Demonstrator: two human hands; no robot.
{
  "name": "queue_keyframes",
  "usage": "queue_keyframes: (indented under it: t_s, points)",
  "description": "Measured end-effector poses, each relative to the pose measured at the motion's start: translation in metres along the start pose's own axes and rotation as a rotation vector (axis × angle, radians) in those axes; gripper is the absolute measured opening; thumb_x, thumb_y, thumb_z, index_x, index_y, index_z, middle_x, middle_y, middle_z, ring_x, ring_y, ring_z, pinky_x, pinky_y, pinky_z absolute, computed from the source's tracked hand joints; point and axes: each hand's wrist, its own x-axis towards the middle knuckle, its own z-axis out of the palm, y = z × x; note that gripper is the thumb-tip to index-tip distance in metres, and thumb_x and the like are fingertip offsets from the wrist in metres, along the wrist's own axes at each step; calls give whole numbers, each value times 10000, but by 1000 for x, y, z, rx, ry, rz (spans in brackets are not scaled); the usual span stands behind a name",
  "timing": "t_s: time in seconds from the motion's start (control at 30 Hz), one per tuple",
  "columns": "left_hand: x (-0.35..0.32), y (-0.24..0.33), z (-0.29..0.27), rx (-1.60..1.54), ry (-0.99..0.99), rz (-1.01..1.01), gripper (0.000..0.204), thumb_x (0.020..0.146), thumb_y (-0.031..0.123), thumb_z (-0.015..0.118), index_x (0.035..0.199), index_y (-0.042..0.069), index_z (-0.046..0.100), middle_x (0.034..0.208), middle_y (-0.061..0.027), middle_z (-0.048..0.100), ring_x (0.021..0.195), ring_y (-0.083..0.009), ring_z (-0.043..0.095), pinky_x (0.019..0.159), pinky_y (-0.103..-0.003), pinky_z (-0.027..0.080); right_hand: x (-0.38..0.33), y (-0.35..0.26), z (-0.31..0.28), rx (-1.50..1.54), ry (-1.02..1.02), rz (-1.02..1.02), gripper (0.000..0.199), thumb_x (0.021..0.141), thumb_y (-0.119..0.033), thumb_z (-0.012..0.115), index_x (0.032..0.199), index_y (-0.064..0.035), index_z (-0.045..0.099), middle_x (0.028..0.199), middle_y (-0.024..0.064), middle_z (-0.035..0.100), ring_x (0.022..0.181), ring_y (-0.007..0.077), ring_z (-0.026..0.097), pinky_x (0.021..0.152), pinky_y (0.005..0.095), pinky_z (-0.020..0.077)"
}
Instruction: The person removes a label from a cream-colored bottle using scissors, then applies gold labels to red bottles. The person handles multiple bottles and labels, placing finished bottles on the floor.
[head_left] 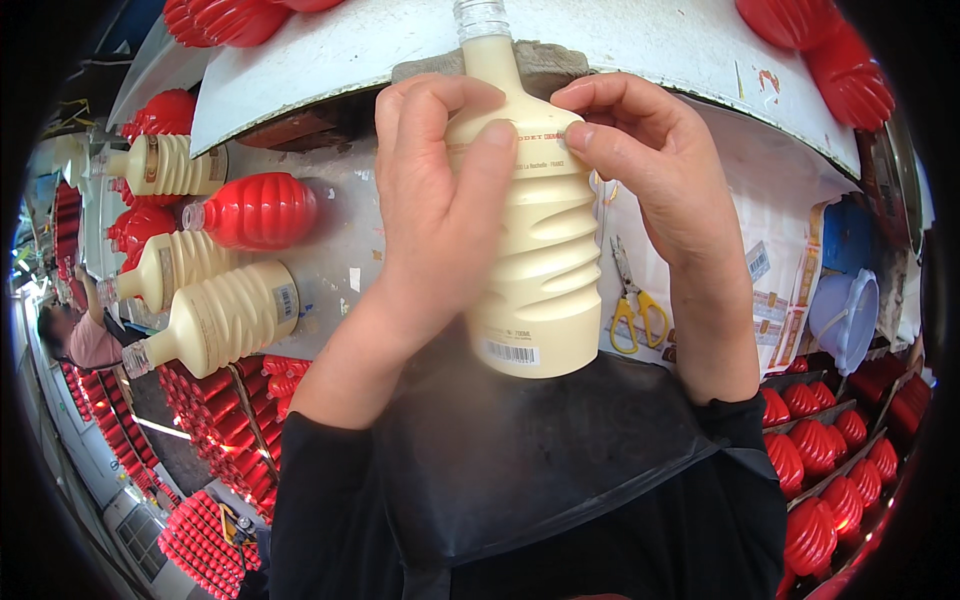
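Observation:
A cream ribbed bottle [545, 265] with a clear glass mouth lies in front of me, its neck pointing away and its base toward my apron. My left hand [425, 190] is closed round the bottle's left shoulder, thumb pressed on the front. At the right shoulder, my right hand [665, 160] has its thumb and forefinger drawn together against the bottle's surface, beside a line of red print. Whether a label edge is between those fingertips I cannot tell. The bottle's neck rests by a grey padded support [550, 62].
Yellow-handled scissors [640, 318] and label sheets [775, 300] lie to the right, near a pale blue bucket [842, 320]. Several cream bottles [225, 320] and red bottles [262, 210] lie at left. Racks of red bottles [815, 450] stand below. Far left is another person [88, 340].

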Motion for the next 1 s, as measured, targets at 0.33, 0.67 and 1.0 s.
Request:
queue_keyframes:
  t_s: [0.33, 0.67, 1.0]
  points:
    - [0, 0, 0, 41, 7, 12, 257, 957, 186, 637, 1144, 10, 619, 1174, -162, 528, 1108, -305, 536, 1001, -402, 440, 4, -3, -4, -40, -33, -4, 296, 896, -140, 770, 1158, -6, 729, 1020, 30, 730, 913, 88, 646, 836, 245, 504]
    - [1, 1, 0, 50, 8, 24, 254, 949, 178, 637, 1142, 14, 619, 1176, -161, 526, 1115, -306, 534, 1003, -406, 439, 10, -14, -13, -180, -79, 41, 322, 866, -222, 814, 1129, -46, 754, 959, -3, 737, 843, 51, 635, 676, 200, 456]
    - [1, 2, 0, 60, 6, 20, 253, 947, 180, 640, 1139, 15, 620, 1168, -163, 533, 1119, -308, 533, 1010, -408, 438, 10, -14, -15, -120, -81, 82, 312, 874, -206, 803, 1133, -39, 753, 961, 4, 736, 810, 50, 616, 658, 202, 459]
